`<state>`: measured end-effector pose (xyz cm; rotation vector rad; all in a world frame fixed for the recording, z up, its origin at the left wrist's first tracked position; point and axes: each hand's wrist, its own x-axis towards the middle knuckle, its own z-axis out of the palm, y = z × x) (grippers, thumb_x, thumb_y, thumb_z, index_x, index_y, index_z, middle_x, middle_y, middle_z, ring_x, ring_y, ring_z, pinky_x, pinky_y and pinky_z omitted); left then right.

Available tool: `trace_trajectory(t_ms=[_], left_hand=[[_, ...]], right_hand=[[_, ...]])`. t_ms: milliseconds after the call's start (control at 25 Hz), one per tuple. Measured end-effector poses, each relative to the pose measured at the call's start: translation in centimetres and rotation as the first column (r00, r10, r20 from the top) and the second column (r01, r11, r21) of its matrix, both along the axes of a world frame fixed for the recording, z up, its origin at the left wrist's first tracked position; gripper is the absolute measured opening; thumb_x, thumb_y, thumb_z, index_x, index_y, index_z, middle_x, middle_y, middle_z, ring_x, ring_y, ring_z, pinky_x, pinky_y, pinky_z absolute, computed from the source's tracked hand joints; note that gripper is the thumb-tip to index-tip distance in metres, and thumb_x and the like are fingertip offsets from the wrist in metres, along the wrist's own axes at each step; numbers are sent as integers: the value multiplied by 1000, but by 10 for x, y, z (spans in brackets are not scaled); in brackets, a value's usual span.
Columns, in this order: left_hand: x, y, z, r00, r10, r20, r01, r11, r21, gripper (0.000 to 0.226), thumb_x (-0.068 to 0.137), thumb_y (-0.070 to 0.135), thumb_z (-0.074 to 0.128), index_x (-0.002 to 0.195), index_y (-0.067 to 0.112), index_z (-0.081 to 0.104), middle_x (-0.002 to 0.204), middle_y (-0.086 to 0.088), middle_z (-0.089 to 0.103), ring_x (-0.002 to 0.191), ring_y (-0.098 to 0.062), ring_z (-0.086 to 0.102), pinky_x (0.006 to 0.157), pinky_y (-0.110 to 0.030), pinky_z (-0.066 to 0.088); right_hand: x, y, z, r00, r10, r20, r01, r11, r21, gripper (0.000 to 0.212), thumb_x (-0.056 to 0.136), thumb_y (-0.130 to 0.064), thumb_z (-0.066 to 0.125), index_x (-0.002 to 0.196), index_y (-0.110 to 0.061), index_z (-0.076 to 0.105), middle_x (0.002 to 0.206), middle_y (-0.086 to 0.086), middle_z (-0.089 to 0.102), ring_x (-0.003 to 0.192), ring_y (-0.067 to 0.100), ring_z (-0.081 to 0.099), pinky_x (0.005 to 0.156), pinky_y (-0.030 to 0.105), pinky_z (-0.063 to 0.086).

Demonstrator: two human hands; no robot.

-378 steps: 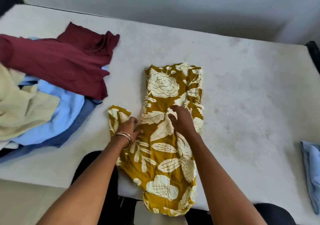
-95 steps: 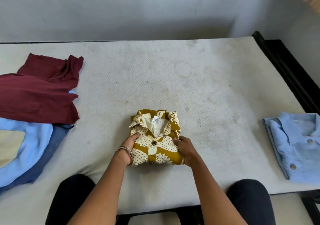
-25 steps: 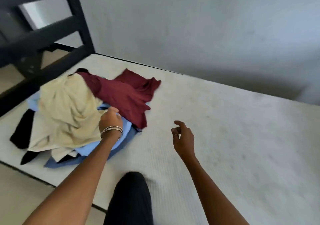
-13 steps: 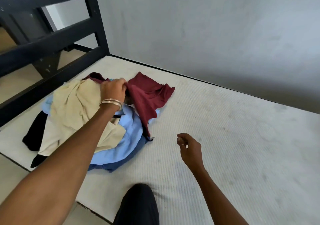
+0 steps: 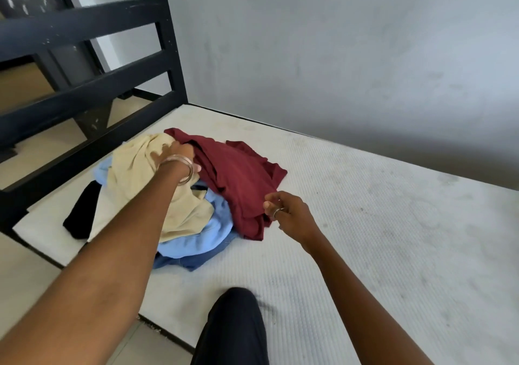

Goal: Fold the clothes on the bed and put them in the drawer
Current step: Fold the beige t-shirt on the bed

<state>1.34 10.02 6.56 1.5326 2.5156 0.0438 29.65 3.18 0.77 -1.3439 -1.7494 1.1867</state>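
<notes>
The left hand [image 5: 179,153] reaches into the clothes pile [image 5: 179,196] and grips the maroon garment [image 5: 238,179] at its far edge, beside the cream one [image 5: 140,173]. The right hand [image 5: 289,213], fingers loosely curled and holding nothing, hovers at the maroon garment's near corner. The pile lies on the mattress [image 5: 365,238] near the black bed frame [image 5: 84,55].

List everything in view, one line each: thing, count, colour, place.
maroon cloth garment: one, dark red, top right of pile
cream cloth garment: one, beige, pile's left
light blue garment: one, under both
darker blue denim-like garment: one, pile's bottom
black cloth piece: one, pile's left edge
white mattress: one, bearing all
black metal bed frame: one, left
grey wall: behind
left hand: on pile top
right hand: at maroon hem
</notes>
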Motion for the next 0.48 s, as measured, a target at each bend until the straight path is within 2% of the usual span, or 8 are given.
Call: trace_trajectory(t_ms=[80,160,200,280,360,400,480], left_hand=[[-14,-29,-40,942,303,144,-314,948,58,81,84,52,65,146,14,29,151,-17,25,139,-40,23,108,-60,22],[-18,-52,-75,889,410,205,-422,906,18,100,78,62,65,148,10,19,147,-19,31,134,-41,32,103,-59,30],[-19,-59,-88,890,404,213,-415,910,11,96,77,62,65,145,8,24,142,-19,38,128,-42,40,100,-57,35],[-22,-59,-100,935,299,190,-318,945,79,60,86,47,60,129,8,45,129,-21,50,116,-43,51,92,-51,43],[-21,-51,-90,951,211,226,-266,931,249,30,91,33,53,104,6,55,111,-25,59,104,-43,56,81,-44,45],[-19,-46,-77,921,184,345,-311,878,363,26,89,31,51,89,5,54,101,-26,60,96,-42,56,74,-41,42],[-10,-36,-32,786,40,617,-443,733,516,26,81,32,46,67,11,44,79,-20,57,77,-32,53,66,-35,34]], right_hand=[[-8,-2,-10,999,-37,-19,37,999,-27,9,96,-22,61,100,-18,68,90,1,73,78,8,66,63,13,47],[-22,-4,-19,998,-46,-36,44,997,-57,10,98,-17,59,96,-15,68,84,3,73,70,9,65,57,10,45],[-30,-5,-23,998,-35,-45,32,997,-73,10,98,-15,59,96,-13,68,83,4,73,68,7,64,56,9,45],[-39,-8,-30,998,1,-60,-5,997,-78,11,98,-14,59,99,-10,69,82,8,73,65,6,65,57,12,49],[-42,-8,-32,998,18,-55,-22,997,-70,12,98,-14,59,100,-9,70,82,8,73,65,4,65,59,15,51],[-43,-7,-31,998,13,-54,-16,998,-66,12,98,-14,59,100,-10,70,81,6,73,64,2,65,60,15,51],[-46,-4,-26,998,-1,-57,-2,998,-60,12,96,-15,62,105,-11,68,82,0,72,65,-3,64,62,15,49]])
